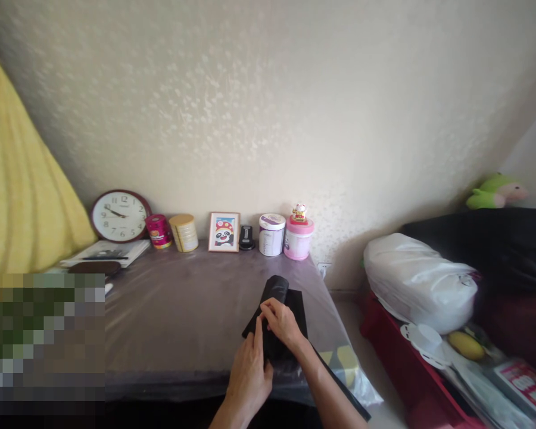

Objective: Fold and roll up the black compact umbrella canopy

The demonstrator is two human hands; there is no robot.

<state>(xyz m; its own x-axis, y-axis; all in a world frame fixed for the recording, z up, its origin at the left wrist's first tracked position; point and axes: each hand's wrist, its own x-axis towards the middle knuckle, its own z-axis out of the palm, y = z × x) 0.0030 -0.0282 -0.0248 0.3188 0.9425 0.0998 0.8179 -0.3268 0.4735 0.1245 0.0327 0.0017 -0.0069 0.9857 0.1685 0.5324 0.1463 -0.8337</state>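
A black roll (277,288) of thin, slightly shiny sheet lies near the right front of the covered table, with flat black sheet (298,304) spreading beside and under it. My right hand (280,322) reaches across it, fingers pinched together at the roll's near left side. Close against those fingertips is my left hand (251,366), index finger stretched forward and thumb on the black sheet, the other fingers bent. Both hands are closed on the black material. Exactly what the fingertips pinch is partly hidden.
Along the wall stand a clock (120,215), a magenta can (159,231), a yellow can (184,232), a framed panda picture (224,232), and white (272,235) and pink tubs (299,241). The table's edge (335,316) runs right; beyond it, a white bag (420,283) rests on a red container (390,333).
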